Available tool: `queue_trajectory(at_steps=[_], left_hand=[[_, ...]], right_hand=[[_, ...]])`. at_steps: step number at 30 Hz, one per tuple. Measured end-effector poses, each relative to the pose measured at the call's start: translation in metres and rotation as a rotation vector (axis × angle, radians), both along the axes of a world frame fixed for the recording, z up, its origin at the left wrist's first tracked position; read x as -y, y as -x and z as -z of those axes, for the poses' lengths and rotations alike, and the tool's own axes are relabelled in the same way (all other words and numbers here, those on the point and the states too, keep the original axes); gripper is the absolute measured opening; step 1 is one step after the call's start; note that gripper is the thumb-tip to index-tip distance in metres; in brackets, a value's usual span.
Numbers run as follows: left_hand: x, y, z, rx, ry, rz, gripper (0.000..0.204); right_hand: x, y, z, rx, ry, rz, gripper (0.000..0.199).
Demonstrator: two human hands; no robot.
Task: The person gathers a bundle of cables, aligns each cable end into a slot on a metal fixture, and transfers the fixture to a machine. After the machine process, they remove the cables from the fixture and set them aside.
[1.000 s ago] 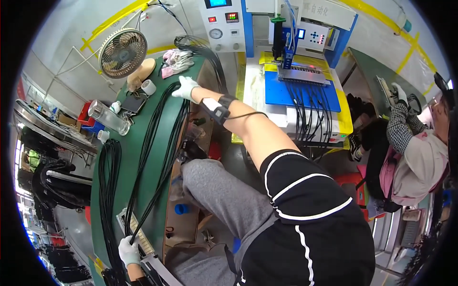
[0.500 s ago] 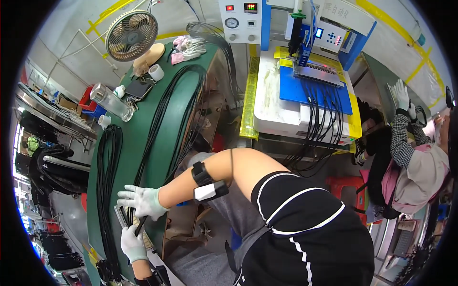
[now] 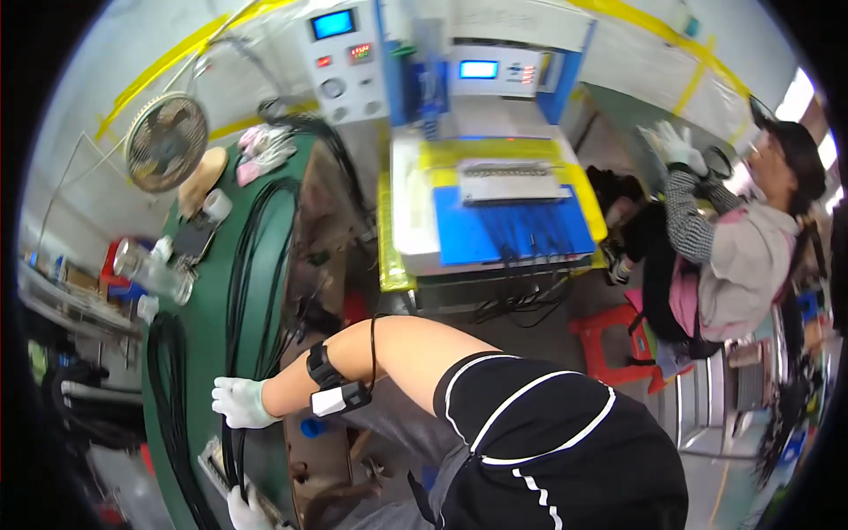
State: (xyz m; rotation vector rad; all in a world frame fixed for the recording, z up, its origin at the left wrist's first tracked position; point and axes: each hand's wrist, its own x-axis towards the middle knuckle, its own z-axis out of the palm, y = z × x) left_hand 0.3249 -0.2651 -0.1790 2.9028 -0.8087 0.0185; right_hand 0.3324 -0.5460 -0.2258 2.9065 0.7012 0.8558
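Observation:
My right hand (image 3: pixel 240 403), in a white glove, closes over a few black cables (image 3: pixel 232 446) above the green table's near end. Those cables run down to my left hand (image 3: pixel 247 512), also gloved, which pinches their lower part at the picture's bottom edge. Part of the left hand is cut off there, and its fingers are partly hidden. Beside the cables, close to the left hand, lies a narrow metal slotted bar (image 3: pixel 212 461). A long bundle of black cables (image 3: pixel 256 256) stretches up the green table (image 3: pixel 208 309) beyond my right hand.
Another black cable bundle (image 3: pixel 168 380) lies along the table's left side. Farther back are a glass bottle (image 3: pixel 152 272), a tape roll (image 3: pixel 217 206), a fan (image 3: pixel 168 146) and gloves (image 3: pixel 265 152). A machine with a blue plate (image 3: pixel 459 231) stands ahead; a person (image 3: pixel 751 256) sits right, near a red stool (image 3: pixel 609 349).
My view has swung, so the machine sits farther left and my hands lower. The right hand's spread fingers have come together over the cables, and the hands are farther apart along them.

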Motion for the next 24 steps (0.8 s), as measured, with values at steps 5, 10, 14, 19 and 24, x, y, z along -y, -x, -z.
queue_trajectory(at_steps=[5, 10, 14, 19, 24], left_hand=[[0.008, 0.008, -0.03, -0.233, -0.029, -0.074, 0.035], [-0.019, -0.016, 0.01, -0.094, -0.125, 0.002, 0.046], [-0.011, -0.013, 0.012, 0.024, -0.113, 0.047, 0.044], [-0.036, -0.012, 0.013, 0.051, -0.146, 0.02, 0.044], [-0.013, -0.011, -0.003, -0.01, -0.269, 0.024, 0.042]], right_hand=[[0.099, -0.003, 0.004, 0.073, -0.018, 0.37, 0.013], [0.171, -0.03, -0.038, 0.068, 0.009, 0.479, 0.017], [0.186, -0.048, -0.048, -0.247, 0.025, 0.656, 0.03], [0.141, -0.046, -0.03, -0.373, -0.003, 0.517, 0.049], [0.04, -0.015, -0.02, 0.015, -0.182, -0.33, 0.052]])
